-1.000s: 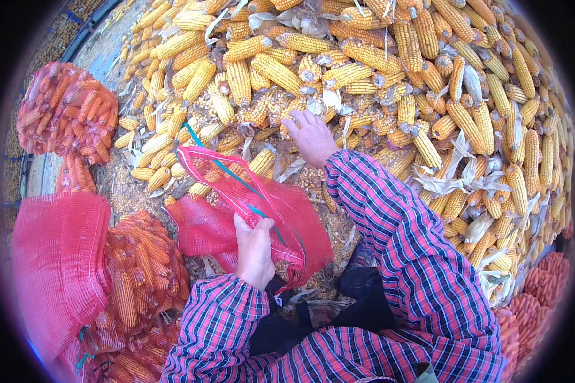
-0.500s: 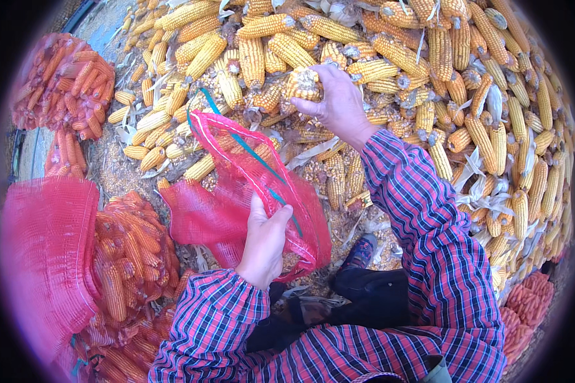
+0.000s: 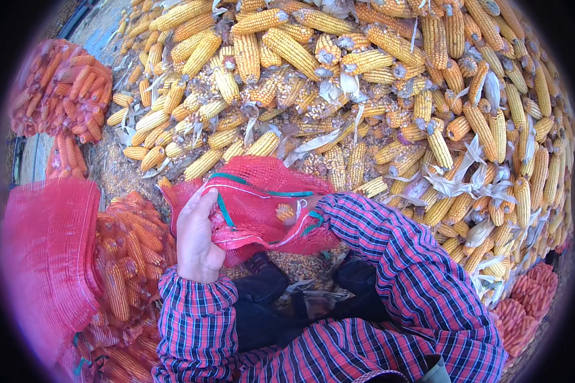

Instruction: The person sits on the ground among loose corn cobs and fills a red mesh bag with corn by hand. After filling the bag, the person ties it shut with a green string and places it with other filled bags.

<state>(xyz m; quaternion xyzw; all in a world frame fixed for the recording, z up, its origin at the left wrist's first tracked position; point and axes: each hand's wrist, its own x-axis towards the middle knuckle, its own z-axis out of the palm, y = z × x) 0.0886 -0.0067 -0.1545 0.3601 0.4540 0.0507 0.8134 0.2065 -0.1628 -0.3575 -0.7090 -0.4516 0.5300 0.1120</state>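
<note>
A red mesh bag (image 3: 255,172) with a white-stitched hem and a green drawstring hangs in front of me, its mouth spread. My left hand (image 3: 198,237) is closed on the left side of the rim, thumb upward. From the right, my right hand (image 3: 292,220) reaches inside the mouth, mostly hidden by mesh and sleeve. At its fingers shows the yellow end of an ear of corn (image 3: 283,211), which it appears to hold. Just beyond the bag, loose ears of corn (image 3: 262,145) lie on the slope's lower edge.
A large heap of husked corn (image 3: 396,48) rises ahead and to the right. Filled red mesh bags (image 3: 131,246) stand at left, one farther back (image 3: 64,89). Folded red mesh (image 3: 48,249) drapes nearby. More filled bags (image 3: 533,290) sit at lower right. Loose kernels (image 3: 118,172) cover the ground.
My right hand has brought the ear of corn from the heap down into the bag. My left hand has shifted left along the rim, and the mouth now lies lower and wider.
</note>
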